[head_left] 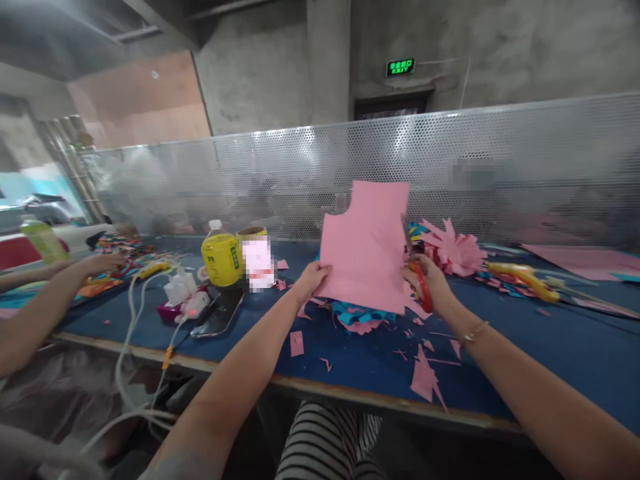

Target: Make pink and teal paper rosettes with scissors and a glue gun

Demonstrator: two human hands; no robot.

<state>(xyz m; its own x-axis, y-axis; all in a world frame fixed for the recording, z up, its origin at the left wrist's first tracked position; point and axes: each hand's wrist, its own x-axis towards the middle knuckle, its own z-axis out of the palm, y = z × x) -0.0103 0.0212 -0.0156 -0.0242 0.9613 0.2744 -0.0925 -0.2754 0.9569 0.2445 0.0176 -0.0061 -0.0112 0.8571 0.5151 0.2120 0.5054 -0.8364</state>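
My left hand (314,279) pinches the lower left edge of a pink sheet of paper (367,250), held upright over the table. The sheet has a curved notch cut from its upper left corner. My right hand (433,283) is closed around red-handled scissors (424,287), whose blades point up along the sheet's right edge. Whether the blades are apart I cannot tell. Below the sheet lies a blue and pink paper bundle (357,319), partly hidden. A pink fringed paper piece (455,250) sits beyond my right hand.
Pink scraps (424,377) litter the blue table (360,363). A yellow glue gun (525,277) and pink sheets (575,262) lie right. Left are a yellow-labelled bottle (221,259), a phone (219,313), a power strip (181,297) with cables and a co-worker's hand (105,265). A perforated metal panel (280,180) stands behind.
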